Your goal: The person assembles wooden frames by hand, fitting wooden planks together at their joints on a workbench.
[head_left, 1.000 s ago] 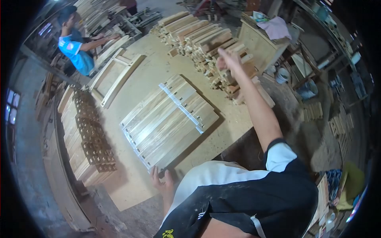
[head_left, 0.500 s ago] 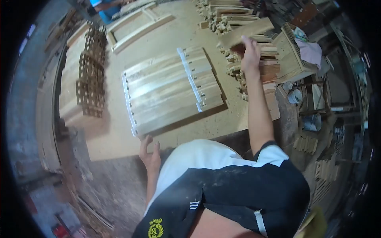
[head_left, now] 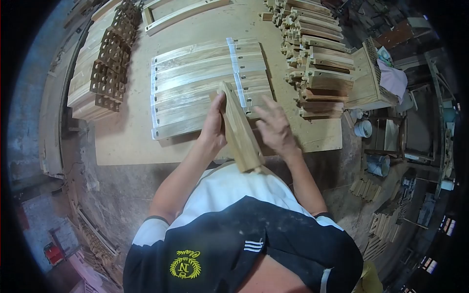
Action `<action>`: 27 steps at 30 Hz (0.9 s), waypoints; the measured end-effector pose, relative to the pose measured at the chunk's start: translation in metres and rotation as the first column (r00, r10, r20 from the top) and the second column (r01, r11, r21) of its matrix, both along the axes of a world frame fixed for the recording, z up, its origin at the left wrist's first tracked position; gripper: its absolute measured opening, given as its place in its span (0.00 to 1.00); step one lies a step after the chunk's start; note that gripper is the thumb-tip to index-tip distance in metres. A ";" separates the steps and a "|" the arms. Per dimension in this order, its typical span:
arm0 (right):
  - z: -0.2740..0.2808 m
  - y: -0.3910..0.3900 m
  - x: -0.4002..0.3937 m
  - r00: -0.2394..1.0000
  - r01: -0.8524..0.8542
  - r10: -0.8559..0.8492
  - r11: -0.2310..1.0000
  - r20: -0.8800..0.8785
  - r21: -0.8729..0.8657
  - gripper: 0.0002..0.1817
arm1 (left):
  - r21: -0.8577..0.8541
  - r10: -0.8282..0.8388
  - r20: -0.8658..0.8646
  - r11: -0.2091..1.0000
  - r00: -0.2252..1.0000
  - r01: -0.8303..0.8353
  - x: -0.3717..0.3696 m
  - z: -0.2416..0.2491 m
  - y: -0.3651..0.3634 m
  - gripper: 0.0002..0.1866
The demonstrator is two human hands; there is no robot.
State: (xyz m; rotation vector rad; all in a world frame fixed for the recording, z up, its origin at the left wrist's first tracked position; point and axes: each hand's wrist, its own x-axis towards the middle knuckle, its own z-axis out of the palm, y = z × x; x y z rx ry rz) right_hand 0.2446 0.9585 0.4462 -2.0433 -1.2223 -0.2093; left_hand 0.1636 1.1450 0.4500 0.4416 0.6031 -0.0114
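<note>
A short wooden board [head_left: 240, 131] with a small stub at its near end is tilted up in front of my body. My left hand [head_left: 214, 123] is closed around its left side. Just right of the board, my right hand [head_left: 277, 126] has its fingers apart and holds nothing. Behind them on the table lies a row of planks [head_left: 188, 83] set edge to edge, with slots along both ends and pale blue-white strips across them. The board hides part of the planks' near right area.
Stacked boards with square holes in their ends [head_left: 108, 80] line the table's left side. Many tenoned wooden pieces [head_left: 325, 61] are piled at the right, beside a wooden box [head_left: 369, 80] with a pink cloth [head_left: 392, 80]. A wooden frame [head_left: 188, 13] lies at the back.
My right hand has come back from the pile on the right, where it held a board. The board is now in my left hand, which has risen from the table's front edge.
</note>
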 end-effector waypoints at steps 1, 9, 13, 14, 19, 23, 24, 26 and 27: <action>-0.012 -0.014 0.005 0.926 -0.010 0.039 0.997 -0.374 0.077 0.21 | 0.046 0.023 0.002 0.999 1.000 -0.023 0.005 0.000 0.001 0.27; 0.014 0.012 0.019 0.810 -0.027 -0.046 0.993 -0.584 -0.115 0.25 | 0.564 0.093 0.299 0.785 0.950 -0.254 0.063 0.020 0.008 0.25; -0.012 0.039 0.074 0.823 -0.105 0.077 0.994 -0.563 -0.017 0.17 | 0.811 0.054 0.258 0.530 0.965 -0.246 0.096 0.047 0.006 0.19; -0.028 0.043 0.089 0.830 -0.139 0.128 0.990 -0.543 0.021 0.17 | 0.859 0.059 0.230 0.457 0.971 -0.231 0.102 0.049 0.007 0.19; -0.045 0.049 0.100 0.841 -0.161 0.146 0.987 -0.521 0.016 0.16 | 0.872 0.187 0.361 0.278 0.914 -0.402 0.121 0.012 0.008 0.18; -0.046 0.049 0.101 0.870 -0.259 0.224 0.966 -0.439 -0.020 0.17 | 0.876 0.215 0.418 0.162 0.883 -0.454 0.111 -0.001 0.008 0.18; -0.046 0.046 0.101 0.873 -0.292 0.267 0.957 -0.407 0.002 0.17 | 0.884 0.211 0.426 0.112 0.880 -0.454 0.106 -0.001 0.004 0.18; -0.045 0.042 0.102 0.891 -0.343 0.336 0.939 -0.306 0.032 0.18 | 0.852 0.119 0.523 -0.025 0.844 -0.524 0.103 -0.007 -0.003 0.18; -0.044 0.038 0.102 0.902 -0.360 0.359 0.932 -0.239 0.039 0.18 | 0.827 0.072 0.561 -0.087 0.825 -0.555 0.100 -0.011 -0.008 0.18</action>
